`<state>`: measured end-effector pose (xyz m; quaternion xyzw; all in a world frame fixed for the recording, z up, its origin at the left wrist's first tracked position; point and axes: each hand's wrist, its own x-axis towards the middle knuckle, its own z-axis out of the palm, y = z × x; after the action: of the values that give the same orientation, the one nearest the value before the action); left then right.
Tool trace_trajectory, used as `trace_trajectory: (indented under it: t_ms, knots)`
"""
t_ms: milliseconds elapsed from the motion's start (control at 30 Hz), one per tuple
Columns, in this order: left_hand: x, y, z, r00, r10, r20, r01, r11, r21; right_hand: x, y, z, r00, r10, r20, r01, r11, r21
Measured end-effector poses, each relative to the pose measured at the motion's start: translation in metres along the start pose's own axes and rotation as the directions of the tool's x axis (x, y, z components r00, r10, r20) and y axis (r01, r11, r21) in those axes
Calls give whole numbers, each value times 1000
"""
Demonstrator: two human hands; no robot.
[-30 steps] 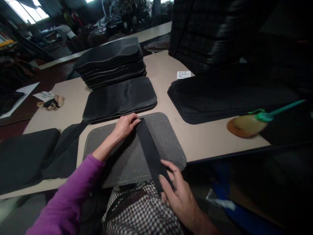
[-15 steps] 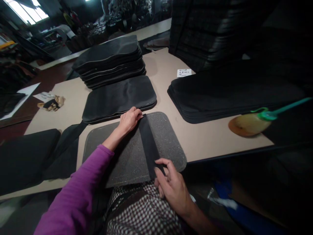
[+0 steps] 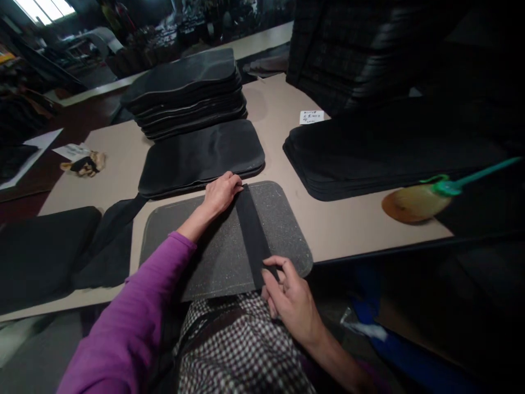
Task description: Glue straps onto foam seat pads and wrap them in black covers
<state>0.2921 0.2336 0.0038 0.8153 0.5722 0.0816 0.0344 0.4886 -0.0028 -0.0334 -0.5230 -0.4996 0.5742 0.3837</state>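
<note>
A grey speckled panel with rounded corners [image 3: 217, 257] lies flat at the table's front edge. Across it, from far edge to near edge, runs a black strip [image 3: 252, 235]. My left hand [image 3: 223, 192] pinches the strip's far end at the panel's far edge. At the near edge my right hand [image 3: 287, 290] has the strip's near end between thumb and fingers. Just beyond the panel lies a low pile of black panels [image 3: 203, 156], close to my left hand.
A taller stack of black panels [image 3: 188, 93] stands behind. On the right are more black panels [image 3: 348, 158], a paper label [image 3: 311, 117] and a glue bottle with a green nozzle [image 3: 416, 203]. Black pieces [image 3: 45, 251] lie at the left, and a crumpled tan scrap [image 3: 92, 164] sits beyond them.
The view has shifted slightly, so the table appears a little higher. Both hands keep their places on the strip, with hardly any movement relative to the panel.
</note>
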Motion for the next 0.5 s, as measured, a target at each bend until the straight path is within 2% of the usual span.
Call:
trace_trajectory:
  t_ms: [100,233,500]
  knots:
    - [0,4,0,998,59,-18,-58,997,44,-1,-5,-2,1000,-5,-8,5,1000,-22]
    - [-4,9,2,990,137,41,-142,983,120,-3,-9,-3,999,-29,-21,29,999,-13]
    - [-28,8,7,991,130,-13,-130,991,37,-4,-8,0,997,-62,-37,61,997,-44]
